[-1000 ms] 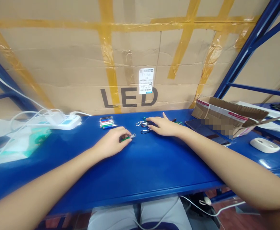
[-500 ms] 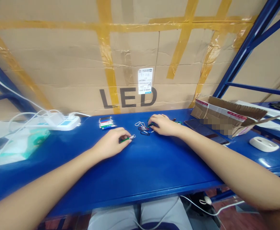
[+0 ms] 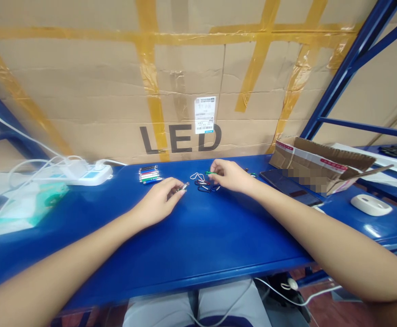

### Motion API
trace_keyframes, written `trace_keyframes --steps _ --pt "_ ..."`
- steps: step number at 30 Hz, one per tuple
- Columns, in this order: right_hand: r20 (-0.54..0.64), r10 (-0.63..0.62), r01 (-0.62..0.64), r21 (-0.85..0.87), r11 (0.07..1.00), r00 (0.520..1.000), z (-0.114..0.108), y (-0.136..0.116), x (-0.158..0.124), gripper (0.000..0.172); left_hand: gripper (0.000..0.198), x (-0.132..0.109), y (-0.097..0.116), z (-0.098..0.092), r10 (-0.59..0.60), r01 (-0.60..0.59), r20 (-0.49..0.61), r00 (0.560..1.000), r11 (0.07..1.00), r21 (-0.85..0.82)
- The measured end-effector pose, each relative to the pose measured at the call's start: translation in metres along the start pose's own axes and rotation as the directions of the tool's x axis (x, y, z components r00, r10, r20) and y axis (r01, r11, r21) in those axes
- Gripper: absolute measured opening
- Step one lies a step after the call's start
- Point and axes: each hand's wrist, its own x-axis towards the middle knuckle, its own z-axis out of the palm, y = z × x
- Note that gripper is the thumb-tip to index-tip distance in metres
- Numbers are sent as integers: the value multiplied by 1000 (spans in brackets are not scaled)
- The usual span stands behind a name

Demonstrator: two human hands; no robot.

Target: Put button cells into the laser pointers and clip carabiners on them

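My left hand (image 3: 162, 197) is closed on a slim green tube with a silver ringed end (image 3: 185, 186), which pokes out past the thumb and forefinger; most of the tube is hidden. Between the thumb and fingers of my right hand (image 3: 230, 176) is a green carabiner (image 3: 210, 172), lifted just above a small pile of carabiners (image 3: 203, 184) in silver, red, black and blue. To the left, beyond my left hand, several slim coloured tubes (image 3: 149, 173) lie side by side in a row on the blue table (image 3: 191, 240).
A dark phone (image 3: 288, 187) and an open cardboard box (image 3: 317, 159) are at the right, near a white mouse (image 3: 371, 205). At the left are a white power strip (image 3: 96, 176) with cables and a green-white plastic package (image 3: 28, 204). A large carton (image 3: 110, 91) stands behind the table.
My right hand has picked the green carabiner up off the pile. My left hand has tilted the tube, its ringed end now pointing farther up.
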Motion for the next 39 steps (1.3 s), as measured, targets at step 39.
trace_keyframes --steps 39 --pt "118 -522 535 -226 814 845 14 -61 -47 51 34 0 25 13 -419 493 293 860 527 -693"
